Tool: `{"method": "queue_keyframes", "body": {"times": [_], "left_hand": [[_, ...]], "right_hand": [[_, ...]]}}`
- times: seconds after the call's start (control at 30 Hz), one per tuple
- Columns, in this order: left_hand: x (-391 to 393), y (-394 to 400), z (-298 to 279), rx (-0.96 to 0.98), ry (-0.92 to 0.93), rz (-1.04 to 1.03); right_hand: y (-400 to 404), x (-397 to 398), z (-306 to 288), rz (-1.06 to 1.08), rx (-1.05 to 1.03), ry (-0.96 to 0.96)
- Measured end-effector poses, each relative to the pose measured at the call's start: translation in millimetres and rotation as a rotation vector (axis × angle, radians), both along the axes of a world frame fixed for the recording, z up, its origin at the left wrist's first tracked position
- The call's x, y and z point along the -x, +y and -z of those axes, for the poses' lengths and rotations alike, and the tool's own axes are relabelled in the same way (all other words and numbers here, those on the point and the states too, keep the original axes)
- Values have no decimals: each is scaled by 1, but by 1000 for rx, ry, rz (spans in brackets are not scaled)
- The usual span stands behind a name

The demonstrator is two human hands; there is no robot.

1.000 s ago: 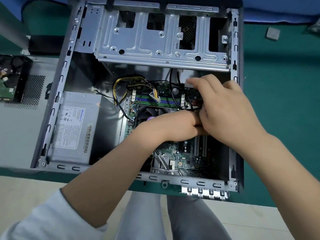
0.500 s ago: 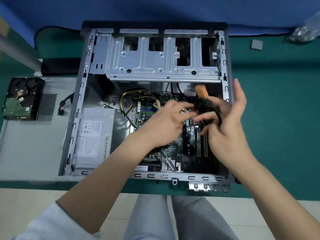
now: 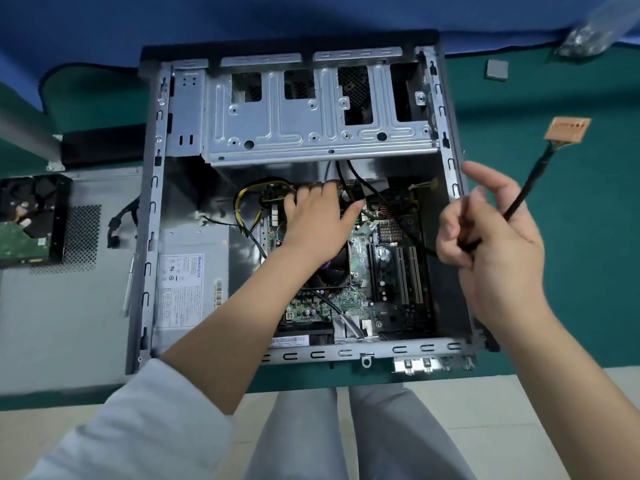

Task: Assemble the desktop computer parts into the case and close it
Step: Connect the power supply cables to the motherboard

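On the green mat (image 3: 554, 237) (blue cloth (image 3: 104, 22) behind), open case (image 3: 149, 237).

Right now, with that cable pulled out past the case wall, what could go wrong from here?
1. The right hand holds the black cable with its orange connector dangling outside the case; a tug could strain its hidden far end.
2. The left hand rests among wires over the motherboard and could snag or loosen one.
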State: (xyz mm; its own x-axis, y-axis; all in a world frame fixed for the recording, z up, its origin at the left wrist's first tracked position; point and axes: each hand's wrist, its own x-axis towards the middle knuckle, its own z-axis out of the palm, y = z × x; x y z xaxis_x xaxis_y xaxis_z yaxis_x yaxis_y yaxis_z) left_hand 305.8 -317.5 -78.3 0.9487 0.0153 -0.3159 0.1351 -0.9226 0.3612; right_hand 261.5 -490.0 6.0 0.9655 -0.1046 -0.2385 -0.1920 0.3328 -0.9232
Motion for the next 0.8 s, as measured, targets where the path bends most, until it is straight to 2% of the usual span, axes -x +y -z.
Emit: {"method": "queue_keyframes", "body": {"times": [0.13,0.23,0.4,0.5,0.57,0.67,0.7,0.8], "left_hand": [[5,0,0,40,-55,10],[9,3,1,80,-70,109],[10,-2,0,-68,-72,138],[10,-2,-2,-35,-66,121],[9,-2,-9,34,-145,116],[8,-12,-22,163,-369,133],[7,-18,-24,208,-378,161],[3,-39,-24,266,-156,235]], "right_hand": [[7,2,-2,-7,-15,52],[9,3,-3,16,-15,55],[12,5,-3,80,-50,30],[17,11,-1,22,-128,52],[19,16,0,17,-163,62],[18,18,-6,56,-214,67],[16,16,-9,66,-217,66],[6,11,-13,78,-188,63]]}}
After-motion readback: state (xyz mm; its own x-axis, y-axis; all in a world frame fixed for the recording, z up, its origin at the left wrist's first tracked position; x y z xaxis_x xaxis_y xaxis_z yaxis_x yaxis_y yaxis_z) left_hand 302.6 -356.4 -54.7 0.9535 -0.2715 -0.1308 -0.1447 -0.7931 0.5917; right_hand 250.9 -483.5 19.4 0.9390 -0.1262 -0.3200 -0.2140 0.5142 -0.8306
